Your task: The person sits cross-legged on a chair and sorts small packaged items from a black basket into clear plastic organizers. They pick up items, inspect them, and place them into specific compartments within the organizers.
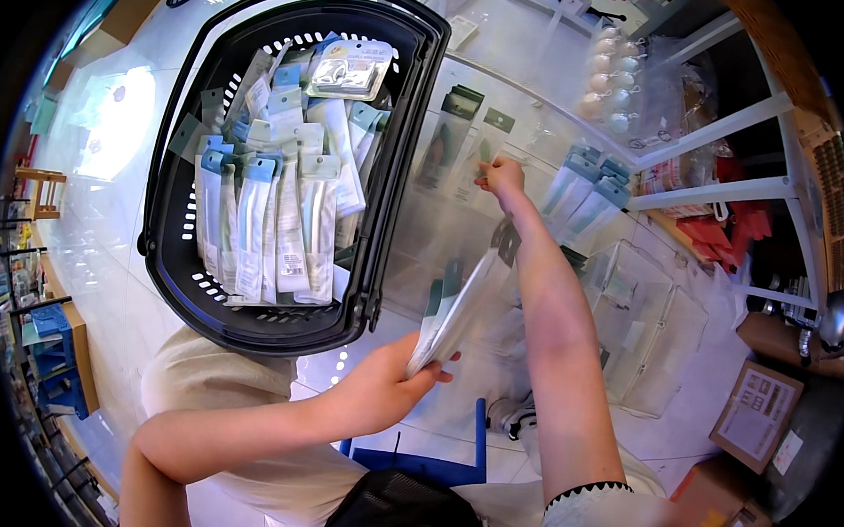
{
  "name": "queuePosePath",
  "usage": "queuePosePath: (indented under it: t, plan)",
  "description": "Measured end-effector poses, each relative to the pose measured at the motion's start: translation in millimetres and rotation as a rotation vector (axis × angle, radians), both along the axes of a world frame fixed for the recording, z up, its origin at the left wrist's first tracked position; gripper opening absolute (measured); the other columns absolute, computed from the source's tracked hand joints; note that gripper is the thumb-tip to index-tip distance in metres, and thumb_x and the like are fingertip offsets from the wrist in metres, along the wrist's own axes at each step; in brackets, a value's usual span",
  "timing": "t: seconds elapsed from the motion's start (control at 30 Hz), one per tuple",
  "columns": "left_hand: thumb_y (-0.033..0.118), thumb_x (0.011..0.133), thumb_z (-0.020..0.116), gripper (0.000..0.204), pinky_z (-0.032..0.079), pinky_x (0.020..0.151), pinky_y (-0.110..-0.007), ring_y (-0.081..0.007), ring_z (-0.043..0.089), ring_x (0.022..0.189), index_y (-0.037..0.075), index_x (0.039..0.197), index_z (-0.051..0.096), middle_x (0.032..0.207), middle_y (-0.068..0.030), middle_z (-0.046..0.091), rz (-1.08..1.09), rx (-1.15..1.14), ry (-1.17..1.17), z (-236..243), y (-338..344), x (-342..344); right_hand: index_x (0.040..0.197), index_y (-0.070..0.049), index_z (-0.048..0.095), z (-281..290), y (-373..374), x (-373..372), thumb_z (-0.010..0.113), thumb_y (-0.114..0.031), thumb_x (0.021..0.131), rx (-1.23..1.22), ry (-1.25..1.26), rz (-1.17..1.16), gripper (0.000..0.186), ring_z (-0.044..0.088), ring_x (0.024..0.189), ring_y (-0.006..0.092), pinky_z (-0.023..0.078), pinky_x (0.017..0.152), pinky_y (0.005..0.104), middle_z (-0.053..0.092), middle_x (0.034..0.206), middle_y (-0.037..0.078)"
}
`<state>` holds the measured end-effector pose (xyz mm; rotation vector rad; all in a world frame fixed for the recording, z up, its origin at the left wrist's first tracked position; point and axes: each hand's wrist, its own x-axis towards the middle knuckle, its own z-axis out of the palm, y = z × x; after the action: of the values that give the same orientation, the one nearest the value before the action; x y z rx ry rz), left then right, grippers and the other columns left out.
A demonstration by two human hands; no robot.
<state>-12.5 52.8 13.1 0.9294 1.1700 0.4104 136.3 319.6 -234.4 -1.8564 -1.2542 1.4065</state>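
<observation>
My left hand (pixel 384 382) is wrapped round the lower end of a small bunch of slim clear packages (pixel 466 301) with dark green header cards, held upright and tilted to the right. Farther forward, my right hand (pixel 505 179) is closed, its fingertips pinched at the edge of a flat clear package (pixel 497 125) with a green header. That package lies on a clear plastic bin (pixel 407 272); whether the fingers grip it is hard to see. Beside it lie more dark-headed packages (pixel 459 110). To the right are several blue-headed packages (pixel 576 181).
A black basket (pixel 259 334) full of slim blue- and green-headed packages stands at left. A clear lidded box (pixel 649 358) is right of my forearm. White shelf posts (pixel 717 196), red packages (pixel 720 239) and a cardboard box (pixel 756 415) line the right. A blue frame (pixel 423 463) is below.
</observation>
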Motion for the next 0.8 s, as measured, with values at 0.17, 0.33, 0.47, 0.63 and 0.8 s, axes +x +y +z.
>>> queuePosePath:
  t: [0.17,0.33,0.47,0.63,0.8]
  plan:
    - [0.011,0.091,0.043,0.031,0.045,0.08,-0.03,-0.0151,0.056,0.094,-0.002,0.119,0.042,0.103,-0.0098,0.058,0.174,-0.209,-0.112,21,28,-2,0.081,-0.001,0.064,0,-2,-8,0.062,-0.023,0.075,0.106,-0.283,0.144,0.022,0.064,0.069,0.0233,0.049,0.064,0.0334,0.064,0.071,0.013]
    - [0.014,0.087,0.052,0.032,0.047,0.079,-0.032,-0.017,0.057,0.089,0.0,0.115,0.045,0.1,-0.0097,0.057,0.399,-0.371,-0.302,25,46,-6,0.1,0.001,0.055,-11,-12,13,0.061,-0.03,0.076,0.337,-0.587,-0.104,0.039,0.061,0.075,0.0297,0.049,0.07,0.0363,0.062,0.092,0.016]
    - [0.013,0.082,0.061,0.037,0.044,0.079,-0.033,-0.0174,0.055,0.088,0.001,0.113,0.046,0.099,-0.0073,0.057,0.519,-0.306,-0.244,30,44,-14,0.101,-0.001,0.054,81,-69,15,0.048,-0.03,0.086,0.13,0.209,-0.08,0.033,0.055,0.065,0.015,0.044,0.056,0.0257,0.059,0.091,0.009]
    - [0.014,0.08,0.064,0.033,0.045,0.076,-0.032,-0.0162,0.056,0.085,-0.001,0.107,0.052,0.095,-0.0081,0.059,0.426,-0.159,-0.151,34,36,3,0.103,-0.001,0.053,217,-167,52,0.041,-0.035,0.092,-0.047,0.71,0.195,0.037,0.052,0.06,0.0089,0.04,0.051,0.0199,0.059,0.085,0.006]
    - [0.013,0.079,0.065,0.031,0.046,0.075,-0.031,-0.0147,0.057,0.084,-0.002,0.104,0.055,0.092,-0.0087,0.061,0.178,-0.057,-0.073,29,10,31,0.099,-0.003,0.053,265,-239,74,0.049,-0.029,0.089,0.047,0.651,0.135,0.028,0.051,0.059,0.0067,0.039,0.052,0.0184,0.057,0.077,0.003]
